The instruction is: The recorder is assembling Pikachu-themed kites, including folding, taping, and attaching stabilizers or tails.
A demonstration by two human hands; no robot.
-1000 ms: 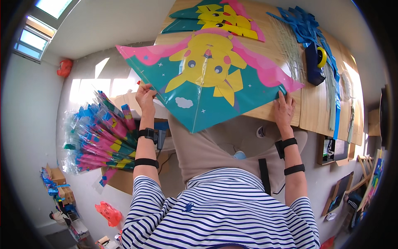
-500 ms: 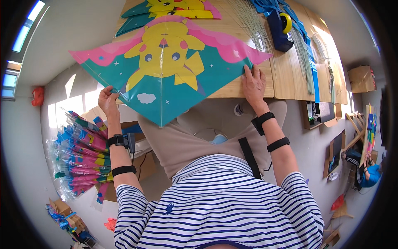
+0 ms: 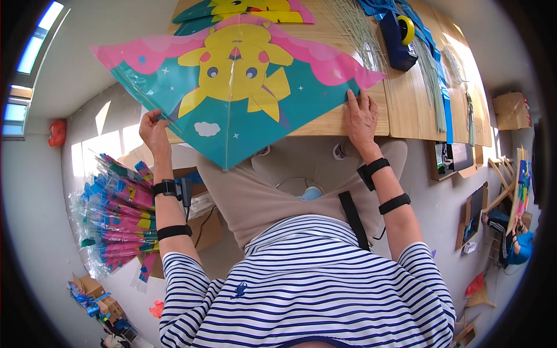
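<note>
Head view: teal kite with yellow cartoon figure and pink border lies spread over near edge of wooden table, lower tip hanging past edge above lap. Left hand pinches kite's left edge, off table. Right hand flat, fingers spread, pressing right corner onto wood. Blue tape dispenser further back. Bundle of packed kites on floor at left.
</note>
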